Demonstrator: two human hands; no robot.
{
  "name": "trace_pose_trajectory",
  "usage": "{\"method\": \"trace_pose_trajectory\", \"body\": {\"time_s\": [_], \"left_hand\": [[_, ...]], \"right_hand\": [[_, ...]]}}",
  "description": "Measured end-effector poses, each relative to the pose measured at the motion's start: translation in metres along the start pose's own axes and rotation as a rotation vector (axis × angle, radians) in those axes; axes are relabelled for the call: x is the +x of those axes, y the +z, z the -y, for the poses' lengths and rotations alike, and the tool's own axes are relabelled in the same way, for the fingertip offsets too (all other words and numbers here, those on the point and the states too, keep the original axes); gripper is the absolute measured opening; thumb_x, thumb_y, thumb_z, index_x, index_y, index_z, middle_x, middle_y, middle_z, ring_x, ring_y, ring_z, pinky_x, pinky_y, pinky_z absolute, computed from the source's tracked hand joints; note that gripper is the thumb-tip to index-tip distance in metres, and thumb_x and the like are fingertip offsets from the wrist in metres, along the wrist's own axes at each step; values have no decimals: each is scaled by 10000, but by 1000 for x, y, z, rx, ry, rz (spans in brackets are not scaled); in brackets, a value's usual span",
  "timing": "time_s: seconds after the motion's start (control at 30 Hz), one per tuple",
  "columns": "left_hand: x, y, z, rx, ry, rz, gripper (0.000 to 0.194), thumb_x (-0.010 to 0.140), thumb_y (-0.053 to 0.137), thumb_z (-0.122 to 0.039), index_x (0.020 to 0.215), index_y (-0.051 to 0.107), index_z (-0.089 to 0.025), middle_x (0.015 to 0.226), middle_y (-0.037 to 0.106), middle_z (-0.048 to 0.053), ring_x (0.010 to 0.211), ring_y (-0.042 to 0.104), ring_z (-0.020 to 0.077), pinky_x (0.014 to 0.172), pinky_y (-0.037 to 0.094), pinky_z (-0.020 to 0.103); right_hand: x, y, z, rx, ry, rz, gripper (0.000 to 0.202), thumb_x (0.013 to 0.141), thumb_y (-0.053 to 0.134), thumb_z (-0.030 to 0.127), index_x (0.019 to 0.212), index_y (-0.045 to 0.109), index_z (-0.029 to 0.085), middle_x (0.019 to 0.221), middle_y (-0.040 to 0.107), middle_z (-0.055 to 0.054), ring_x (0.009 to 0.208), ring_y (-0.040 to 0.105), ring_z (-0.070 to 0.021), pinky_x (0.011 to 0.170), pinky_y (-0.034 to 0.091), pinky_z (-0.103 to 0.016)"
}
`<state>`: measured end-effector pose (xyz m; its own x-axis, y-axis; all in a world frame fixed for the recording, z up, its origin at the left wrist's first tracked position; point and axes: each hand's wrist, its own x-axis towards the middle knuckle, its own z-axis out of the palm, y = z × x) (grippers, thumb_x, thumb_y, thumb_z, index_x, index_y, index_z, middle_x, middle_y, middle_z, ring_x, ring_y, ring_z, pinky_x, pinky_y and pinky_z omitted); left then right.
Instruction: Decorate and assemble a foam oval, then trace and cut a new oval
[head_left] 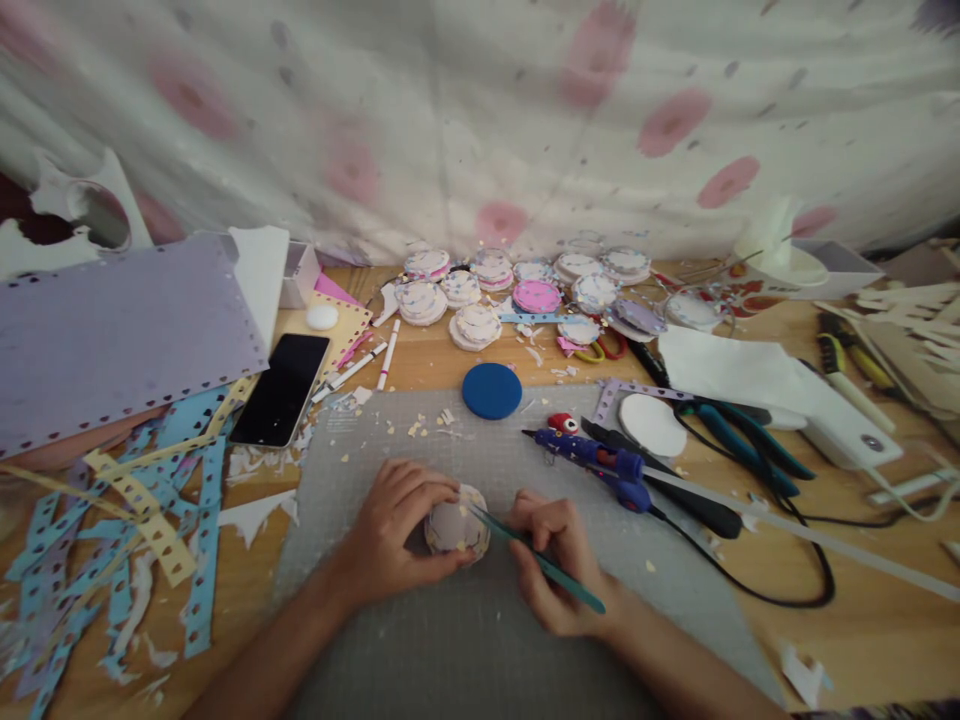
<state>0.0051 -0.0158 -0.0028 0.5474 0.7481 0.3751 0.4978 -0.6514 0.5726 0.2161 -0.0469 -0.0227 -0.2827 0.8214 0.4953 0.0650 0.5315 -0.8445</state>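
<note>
My left hand [405,525] curls around a small round paper disc [450,528], fingers at its far edge and thumb at its near edge. The disc is pale greyish-lilac, with small yellowish bits along its rim. In my right hand [559,560] is a pair of slim teal tweezers [562,578], pinched like a pen. Their pointed tip reaches the disc's upper right part; whether it grips a bit of paper is too small to tell. Both hands are over a grey cutting mat [375,420], where small pale paper scraps [416,424] lie scattered.
Beyond my hands lies a blue disc [491,390]. A blue glue gun [585,455], a white disc [652,425] and teal-handled pliers [739,440] are on the right. Decorated discs [476,326] line the back. Left are a phone [283,388] and punched paper strips [206,540].
</note>
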Motion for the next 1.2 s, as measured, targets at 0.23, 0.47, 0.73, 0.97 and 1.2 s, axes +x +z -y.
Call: {"method": "trace_pose_trajectory", "body": {"time_s": [0.23, 0.47, 0.73, 0.97, 1.2], "left_hand": [[0, -1, -1, 21, 8, -3, 342, 734, 723, -361, 1009, 584, -212, 1007, 700, 59, 916, 621, 216, 849, 416, 368], [-1, -1, 0, 15, 15, 10, 345, 748, 716, -354, 1031, 582, -208, 1033, 695, 71, 930, 623, 225, 844, 420, 371], [0, -1, 0, 31, 24, 24, 382, 758, 717, -365, 1073, 569, -207, 1049, 685, 75, 954, 614, 232, 867, 407, 382], [-1, -1, 1, 37, 38, 42, 372, 774, 711, -351, 1084, 569, -202, 1084, 677, 82, 987, 602, 242, 894, 394, 397], [-2, -1, 1, 11, 49, 36, 363, 799, 694, -337, 1103, 564, -186, 1078, 669, 78, 965, 583, 232, 890, 374, 402]], "right_hand": [[9, 0, 11, 109, 121, -45, 107, 956, 354, 257, 875, 285, 249, 722, 359, 23, 613, 366, -141, 527, 361, -260], [10, 0, 13, 157, 168, -28, 120, 964, 359, 264, 875, 280, 253, 727, 363, 22, 618, 367, -138, 532, 366, -253], [11, -1, 14, 270, 196, -85, 141, 960, 396, 264, 867, 290, 259, 709, 340, 35, 609, 343, -136, 536, 343, -243], [10, -2, 11, 219, 192, -225, 120, 954, 421, 264, 880, 326, 258, 724, 381, 26, 620, 367, -141, 540, 337, -251], [10, -2, 10, 195, 208, -246, 108, 951, 427, 242, 884, 343, 254, 722, 398, 27, 630, 381, -142, 554, 339, -251]]}}
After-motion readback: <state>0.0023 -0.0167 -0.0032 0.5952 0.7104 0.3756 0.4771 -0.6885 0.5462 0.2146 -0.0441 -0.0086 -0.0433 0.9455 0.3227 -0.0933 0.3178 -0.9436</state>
